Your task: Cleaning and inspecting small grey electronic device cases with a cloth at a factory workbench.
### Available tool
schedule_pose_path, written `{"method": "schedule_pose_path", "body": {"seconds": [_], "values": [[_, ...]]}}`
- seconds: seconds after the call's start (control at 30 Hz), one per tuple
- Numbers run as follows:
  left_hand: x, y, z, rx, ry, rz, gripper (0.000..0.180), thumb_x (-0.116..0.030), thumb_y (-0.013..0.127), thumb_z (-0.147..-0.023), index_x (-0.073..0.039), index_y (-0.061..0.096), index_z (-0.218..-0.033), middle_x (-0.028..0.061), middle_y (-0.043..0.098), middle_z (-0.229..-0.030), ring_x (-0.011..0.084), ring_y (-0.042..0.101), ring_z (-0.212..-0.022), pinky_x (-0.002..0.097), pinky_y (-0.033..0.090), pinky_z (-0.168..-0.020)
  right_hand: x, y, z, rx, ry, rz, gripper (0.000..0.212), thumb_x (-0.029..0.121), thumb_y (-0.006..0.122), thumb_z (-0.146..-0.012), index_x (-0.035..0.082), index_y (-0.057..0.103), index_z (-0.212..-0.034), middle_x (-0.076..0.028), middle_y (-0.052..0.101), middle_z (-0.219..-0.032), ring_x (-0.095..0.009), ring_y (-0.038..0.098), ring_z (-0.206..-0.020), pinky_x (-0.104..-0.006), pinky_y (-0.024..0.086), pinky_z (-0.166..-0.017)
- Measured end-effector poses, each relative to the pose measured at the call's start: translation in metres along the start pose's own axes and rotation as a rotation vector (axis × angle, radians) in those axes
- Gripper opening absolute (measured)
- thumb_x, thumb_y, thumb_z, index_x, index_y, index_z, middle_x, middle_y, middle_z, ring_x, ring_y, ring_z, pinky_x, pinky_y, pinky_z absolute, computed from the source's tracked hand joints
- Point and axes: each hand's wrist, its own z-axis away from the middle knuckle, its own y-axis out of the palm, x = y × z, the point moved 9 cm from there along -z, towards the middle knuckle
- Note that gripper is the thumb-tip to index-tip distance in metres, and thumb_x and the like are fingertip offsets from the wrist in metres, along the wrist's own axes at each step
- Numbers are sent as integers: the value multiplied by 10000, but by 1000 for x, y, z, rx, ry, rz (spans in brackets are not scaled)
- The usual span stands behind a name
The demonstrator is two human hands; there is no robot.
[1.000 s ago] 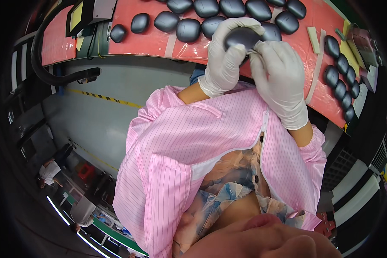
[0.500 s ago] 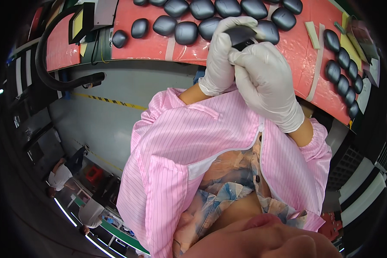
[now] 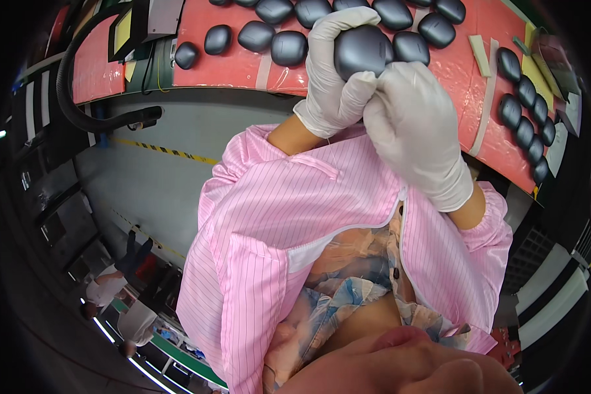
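Observation:
My left hand point(image 3: 328, 82), in a white glove, holds a dark grey, rounded earbud charging case point(image 3: 361, 52) above the red mat. Its fingers curve around the far side, with the thumb at the near edge. The broad glossy face of the case shows. My right hand point(image 3: 419, 125), gloved too, is closed beside the near right edge of the case. Its fingertips meet the left thumb, and whatever they pinch is hidden. Beyond both hands, several similar cases point(image 3: 289, 48) lie in rows.
The red mat point(image 3: 230, 75) covers the bench. A second group of cases point(image 3: 524, 92) lies at the right, near a pale strip point(image 3: 479, 56). A black flexible hose point(image 3: 65, 98) curves at the left. People point(image 3: 105, 289) are in the background, lower left.
The held case has turned from a tilted position, with a dark edge showing, to its broad face showing. My right hand has moved slightly down, off the case's far part.

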Motion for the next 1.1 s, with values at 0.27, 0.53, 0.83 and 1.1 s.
{"method": "schedule_pose_path", "body": {"seconds": [0.27, 0.53, 0.83, 1.1], "values": [[40, 16, 14, -152, -693, 720, 569, -538, 391, -985, -21, 508, -1193, 100, 593, -1081, 155, 579, -930, 302, 479, -778, -36, -26, -7, -203, 71, -659, 217, -3, 599, -837, 59, 679, -1028, -56, 673, -966, -183, 610, -803, -309, 458, -701], [57, 14, 41, -376, -1045, 783, 584, -518, 281, -1011, -39, 558, -1197, 88, 654, -1026, 175, 619, -793, 280, 486, -678, -39, -17, 22, -225, -73, -28, 354, -29, 647, -726, 124, 709, -1039, -25, 573, -767, -220, 539, -683, -342, 438, -612], [38, 23, 21, -79, -499, 585, 560, -538, 255, -1010, -68, 452, -1243, 86, 574, -1066, 135, 575, -854, 256, 484, -750, -39, 36, 19, 223, 543, -1303, 224, 100, 531, -947, -13, 644, -1105, -10, 611, -917, -78, 543, -791, -218, 456, -709], [36, 24, 19, -55, -572, 445, 662, -604, 247, -983, -36, 543, -1152, 104, 649, -966, 150, 626, -780, 284, 511, -647, -21, -16, 16, -80, -124, 72, 272, -53, 626, -725, 27, 694, -976, -89, 590, -843, -253, 569, -752, -329, 463, -708]]}}
